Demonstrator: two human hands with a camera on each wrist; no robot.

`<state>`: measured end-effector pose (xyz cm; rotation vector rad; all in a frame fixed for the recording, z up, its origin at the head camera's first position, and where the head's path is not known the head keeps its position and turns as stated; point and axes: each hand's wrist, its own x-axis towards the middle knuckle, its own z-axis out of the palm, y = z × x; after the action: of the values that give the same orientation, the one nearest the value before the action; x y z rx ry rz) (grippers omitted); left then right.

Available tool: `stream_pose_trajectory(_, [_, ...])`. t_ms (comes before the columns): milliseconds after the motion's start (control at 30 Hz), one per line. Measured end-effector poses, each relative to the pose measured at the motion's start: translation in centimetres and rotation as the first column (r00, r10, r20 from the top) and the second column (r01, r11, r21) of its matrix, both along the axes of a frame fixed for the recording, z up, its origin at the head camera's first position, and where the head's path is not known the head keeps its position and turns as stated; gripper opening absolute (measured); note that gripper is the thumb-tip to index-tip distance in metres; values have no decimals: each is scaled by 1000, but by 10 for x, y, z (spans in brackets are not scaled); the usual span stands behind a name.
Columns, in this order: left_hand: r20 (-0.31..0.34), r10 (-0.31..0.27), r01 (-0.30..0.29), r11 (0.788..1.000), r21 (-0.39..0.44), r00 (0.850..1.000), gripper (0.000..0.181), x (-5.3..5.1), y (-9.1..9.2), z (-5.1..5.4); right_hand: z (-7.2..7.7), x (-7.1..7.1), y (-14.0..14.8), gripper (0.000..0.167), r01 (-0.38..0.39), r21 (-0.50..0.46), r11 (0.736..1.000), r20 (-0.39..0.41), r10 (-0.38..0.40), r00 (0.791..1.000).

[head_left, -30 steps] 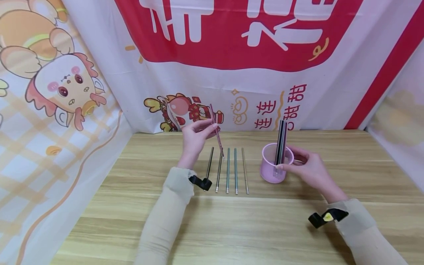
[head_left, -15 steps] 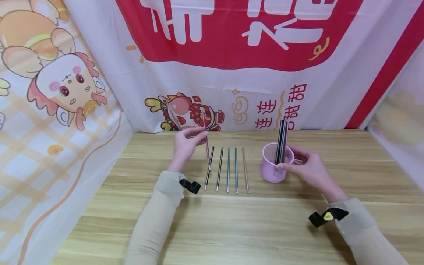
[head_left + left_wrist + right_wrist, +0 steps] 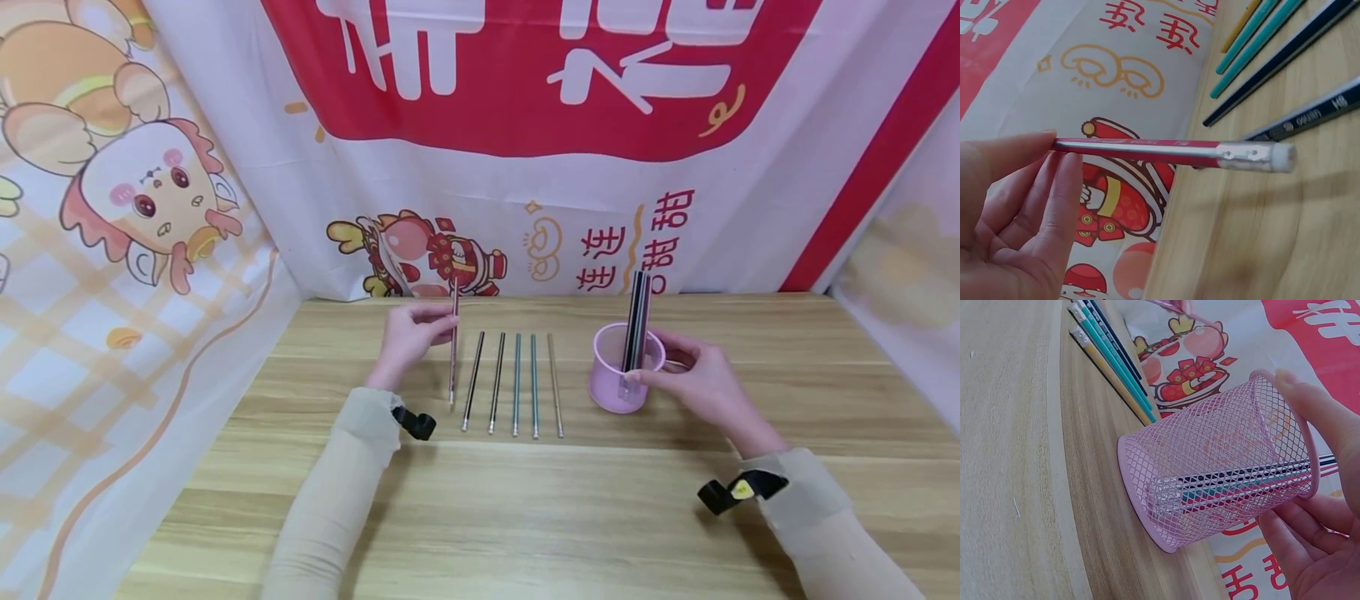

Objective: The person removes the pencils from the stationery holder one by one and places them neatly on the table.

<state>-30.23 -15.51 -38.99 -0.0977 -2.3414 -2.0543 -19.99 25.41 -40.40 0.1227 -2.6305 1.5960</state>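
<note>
"HB" was legible in the left wrist view on a dark pencil (image 3: 1313,117) of the five-pencil row (image 3: 517,383); print beside it was too blurred to confirm. Red backdrop (image 3: 525,117) characters included 连连. Left hand (image 3: 408,337): narrow grip, pinching a red pencil (image 3: 1147,149) above the counter (image 3: 525,517), just left of the row. Right hand (image 3: 697,379): grip on the rim of a pink mesh pencil cup (image 3: 609,392). Only the right wrist view resolved the mesh and, through it, the eraser ends of the cup's pencils (image 3: 635,325). One second earlier, the red pencil overlapped the row; the cup had not moved.
</note>
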Motion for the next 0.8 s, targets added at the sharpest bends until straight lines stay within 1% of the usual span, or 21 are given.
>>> stream_pose_trajectory(167, [68, -35, 38, 998, -58, 997, 29, -1, -7, -4, -1, 0, 0, 81, -3, -3, 1000, -1, 3, 1000])
stream_pose_trajectory(333, [133, -58, 72, 992, -105, 989, 29, -2, -13, -10, -2, -1, 1, 81, -10, -16, 1000, -11, 10, 1000])
stream_pose_trajectory(433, [165, -76, 97, 988, -121, 983, 30, -4, -15, -15, -3, -1, 0, 80, -6, -14, 1000, -20, 6, 1000])
stream_pose_trajectory(533, [178, -90, 117, 982, -148, 980, 28, -5, -17, -22, -3, -1, 0, 80, -2, -7, 1000, -21, 2, 1000])
stream_pose_trajectory(633, [189, -85, 117, 979, -164, 978, 27, -6, -17, -27, -3, -2, -1, 80, 2, -2, 1000, -15, -2, 1000])
stream_pose_trajectory(800, [237, -58, 95, 984, -149, 970, 27, -6, -15, -33, -4, -2, 0, 81, -1, -4, 1000, -22, 1, 1000])
